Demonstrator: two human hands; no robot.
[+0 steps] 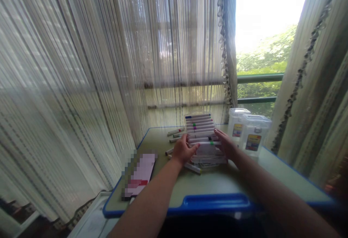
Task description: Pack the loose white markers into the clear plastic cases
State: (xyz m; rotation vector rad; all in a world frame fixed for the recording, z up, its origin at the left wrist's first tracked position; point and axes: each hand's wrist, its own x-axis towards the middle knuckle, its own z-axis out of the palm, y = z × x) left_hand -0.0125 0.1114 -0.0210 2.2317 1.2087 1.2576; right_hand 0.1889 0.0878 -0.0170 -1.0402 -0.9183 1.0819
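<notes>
A clear case (208, 151) sits on the small table, with several white markers (201, 125) lying crosswise in a row along it. My left hand (183, 150) is at the case's left side, fingers curled at the marker ends and thumb reaching over the near one. That near marker (206, 143) has a green band and spans the gap between my hands. On the other side my right hand (227, 145) has its fingers stretched along the marker ends, touching them. Loose markers (176, 132) lie left of the case, and another (193, 168) lies in front.
Two clear lidded containers (254, 134) with labels stand on the right. A partly pixelated flat item (141, 172) with a red patch lies at the left. The table (214, 185) has a blue rim and a blue front groove (216, 201). Curtains (174, 49) hang behind it.
</notes>
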